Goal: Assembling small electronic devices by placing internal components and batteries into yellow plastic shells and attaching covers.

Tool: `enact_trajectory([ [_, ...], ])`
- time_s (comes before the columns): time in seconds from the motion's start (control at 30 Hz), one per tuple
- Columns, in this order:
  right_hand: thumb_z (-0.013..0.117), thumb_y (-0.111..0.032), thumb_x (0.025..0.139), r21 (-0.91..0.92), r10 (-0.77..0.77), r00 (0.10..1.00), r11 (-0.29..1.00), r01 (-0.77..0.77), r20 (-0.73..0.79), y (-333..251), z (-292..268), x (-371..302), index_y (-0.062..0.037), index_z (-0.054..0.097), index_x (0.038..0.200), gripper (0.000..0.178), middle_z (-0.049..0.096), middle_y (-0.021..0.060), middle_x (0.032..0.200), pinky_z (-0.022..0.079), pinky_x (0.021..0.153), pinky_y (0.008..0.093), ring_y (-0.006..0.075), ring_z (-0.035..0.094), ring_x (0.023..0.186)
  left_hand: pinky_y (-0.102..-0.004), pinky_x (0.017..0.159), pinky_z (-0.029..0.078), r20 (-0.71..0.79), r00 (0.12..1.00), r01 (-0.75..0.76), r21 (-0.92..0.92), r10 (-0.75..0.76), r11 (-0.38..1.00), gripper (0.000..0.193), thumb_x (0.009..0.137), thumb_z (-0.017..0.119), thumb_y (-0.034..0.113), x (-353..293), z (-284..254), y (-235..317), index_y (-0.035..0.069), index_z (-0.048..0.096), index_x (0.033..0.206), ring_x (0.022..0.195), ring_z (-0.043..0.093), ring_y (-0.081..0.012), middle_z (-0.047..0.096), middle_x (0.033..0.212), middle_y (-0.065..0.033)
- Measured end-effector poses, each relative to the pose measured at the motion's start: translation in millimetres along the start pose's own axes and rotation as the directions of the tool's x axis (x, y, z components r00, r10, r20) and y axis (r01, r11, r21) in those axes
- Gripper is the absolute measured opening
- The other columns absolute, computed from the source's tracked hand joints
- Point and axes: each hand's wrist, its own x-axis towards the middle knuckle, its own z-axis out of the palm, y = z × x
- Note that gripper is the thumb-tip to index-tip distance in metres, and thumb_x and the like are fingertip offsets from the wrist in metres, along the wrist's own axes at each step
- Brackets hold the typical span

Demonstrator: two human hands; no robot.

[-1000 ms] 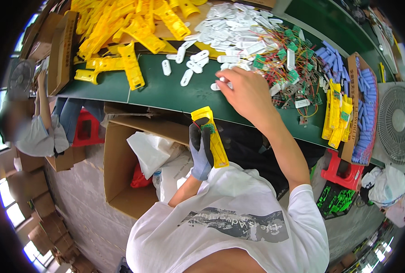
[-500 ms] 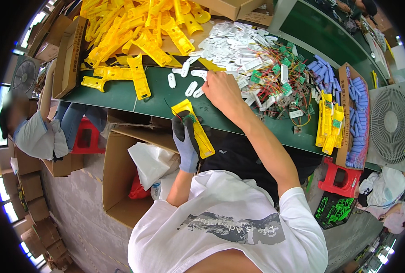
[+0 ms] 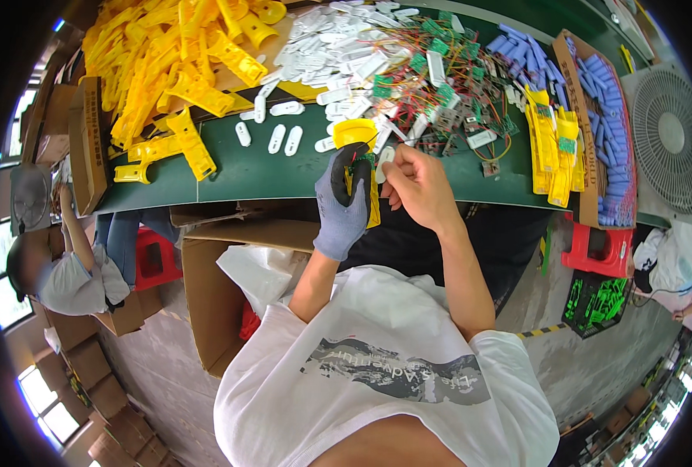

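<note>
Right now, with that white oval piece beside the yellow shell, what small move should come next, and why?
Probably ease the white oval piece leftward onto the yellow shell. The bare right hand holds the piece at its fingertips, close by the shell's right side, and the gloved left hand grips the shell. Whether piece and shell touch is hard to tell.

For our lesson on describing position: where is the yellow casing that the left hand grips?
In the head view, the yellow casing shows just above centre, against the front edge of the green table, left of the right hand.
</note>
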Motion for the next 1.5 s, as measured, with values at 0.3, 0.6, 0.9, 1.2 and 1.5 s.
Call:
enact_trajectory([
  [0.3,0.06,-0.015,0.092,-0.025,-0.157,0.975,0.986,0.163,0.16,16,-28,-5,0.0012,0.053,0.08,0.021,0.057,0.0033,0.067,0.05,0.053,0.0232,0.0077,0.057,0.056,-0.0285,0.064,0.047,0.039,0.992,0.122,-0.144,-0.117,0.982,0.024,0.09,0.053,0.004,-10,20,-2,0.0,0.053,0.114,0.072,0.056,-0.0115,0.061,0.083,-0.0092],
  [0.6,0.069,-0.004,0.083,0.159,-0.141,0.97,0.972,0.174,-0.198,18,-15,-27,0.0036,0.058,0.105,0.026,0.07,0.0135,0.088,0.054,0.07,0.0243,0.0109,0.066,0.078,-0.0348,0.068,0.049,0.112,0.991,0.07,0.066,-0.077,0.995,0.028,0.089,0.049,0.003,-10,24,16,-0.001,0.05,0.117,0.076,0.063,-0.0256,0.062,0.089,-0.0168],
  [0.9,0.068,-0.001,0.083,0.274,-0.228,0.94,0.915,0.296,-0.254,47,-21,-31,0.0011,0.061,0.12,0.037,0.067,0.0145,0.108,0.053,0.081,0.0253,0.0138,0.065,0.093,-0.0364,0.066,0.049,0.217,0.976,-0.04,0.174,0.001,0.984,0.024,0.088,0.05,0.001,-9,40,21,-0.001,0.05,0.112,0.073,0.062,-0.0281,0.061,0.086,-0.0187],
  [1.2,0.062,0.003,0.087,0.319,-0.295,0.882,0.851,0.418,-0.367,39,-17,-42,0.004,0.062,0.116,0.029,0.059,0.0105,0.12,0.053,0.082,0.0246,0.0121,0.062,0.095,-0.0337,0.068,0.049,0.226,0.974,-0.033,0.091,0.011,0.995,0.024,0.084,0.051,-0.005,-10,45,18,0.001,0.054,0.107,0.076,0.061,-0.0245,0.06,0.09,-0.0153],
  [1.5,0.066,0.0,0.082,-0.145,-0.45,0.788,0.89,0.431,-0.421,38,-24,-54,0.0078,0.065,0.106,0.025,0.063,0.0157,0.114,0.053,0.078,0.0287,0.0191,0.067,0.091,-0.0367,0.068,0.049,0.397,0.91,-0.223,0.217,0.123,0.95,0.028,0.078,0.056,-0.007,-7,45,27,0.001,0.056,0.104,0.076,0.061,-0.0317,0.06,0.09,-0.018],
])
